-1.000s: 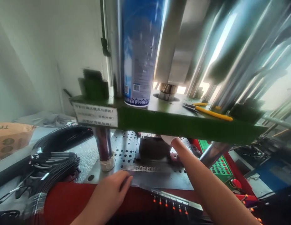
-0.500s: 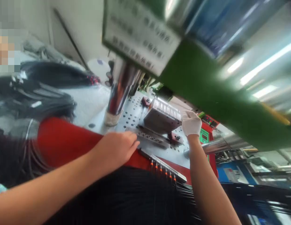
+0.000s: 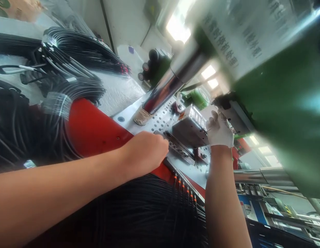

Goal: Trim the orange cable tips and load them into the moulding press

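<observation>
My bare left hand [image 3: 149, 150] is closed in a fist at the near-left end of a slotted metal strip [image 3: 181, 151]; its fingertips are hidden, but it appears to grip that end. The strip lies on a perforated metal plate [image 3: 135, 125], in front of a grey metal mould block [image 3: 189, 129]. At the block's right end is my right hand [image 3: 220, 129], in a white glove, with its fingers curled. Whatever those fingers hold, if anything, cannot be made out. Nearer to me, a second metal bar [image 3: 185, 181] has several black cables with orange ends along it.
A green machine head [image 3: 276, 103] hangs low over the right side. Shiny posts [image 3: 165, 89] rise from the plate. Bundles of black cable [image 3: 80, 51] lie at the left, beside a red machine panel [image 3: 98, 134]. More black cables [image 3: 139, 210] spread in front of me.
The view has turned and tilted. My left hand has curled tighter at the strip's end. My right hand stays by the block's right end, its fingers now raised more.
</observation>
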`<move>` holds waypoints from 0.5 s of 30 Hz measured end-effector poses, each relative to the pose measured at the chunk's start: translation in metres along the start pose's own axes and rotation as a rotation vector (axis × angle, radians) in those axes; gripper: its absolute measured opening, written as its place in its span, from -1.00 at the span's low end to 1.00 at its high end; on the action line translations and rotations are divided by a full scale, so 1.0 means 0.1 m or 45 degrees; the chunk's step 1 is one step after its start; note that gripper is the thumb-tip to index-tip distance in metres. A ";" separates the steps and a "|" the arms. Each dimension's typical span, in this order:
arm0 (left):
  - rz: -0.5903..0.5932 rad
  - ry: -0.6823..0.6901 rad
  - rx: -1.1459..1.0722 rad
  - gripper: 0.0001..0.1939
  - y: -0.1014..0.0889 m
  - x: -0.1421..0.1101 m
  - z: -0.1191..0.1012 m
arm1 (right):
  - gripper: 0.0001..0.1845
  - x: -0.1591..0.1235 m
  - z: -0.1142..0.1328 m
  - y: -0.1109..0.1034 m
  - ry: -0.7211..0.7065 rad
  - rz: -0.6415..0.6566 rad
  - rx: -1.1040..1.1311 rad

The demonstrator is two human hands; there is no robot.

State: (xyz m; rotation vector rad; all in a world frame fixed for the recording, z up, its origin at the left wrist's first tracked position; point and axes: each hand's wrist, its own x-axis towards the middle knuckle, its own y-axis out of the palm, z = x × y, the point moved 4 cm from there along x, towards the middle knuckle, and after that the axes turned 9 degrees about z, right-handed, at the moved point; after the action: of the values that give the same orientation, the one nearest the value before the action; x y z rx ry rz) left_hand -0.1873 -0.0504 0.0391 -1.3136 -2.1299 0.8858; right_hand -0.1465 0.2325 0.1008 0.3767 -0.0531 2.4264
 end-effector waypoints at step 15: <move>-0.004 0.067 0.135 -0.65 0.05 -0.01 0.03 | -0.73 -0.04 0.06 -0.07 0.075 0.108 -0.257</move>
State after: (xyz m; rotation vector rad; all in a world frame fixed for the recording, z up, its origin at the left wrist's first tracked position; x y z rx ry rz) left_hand -0.1860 -0.0509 0.0337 -1.2665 -2.0156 0.9392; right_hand -0.1382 0.2344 0.1047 0.2148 -0.2911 2.4852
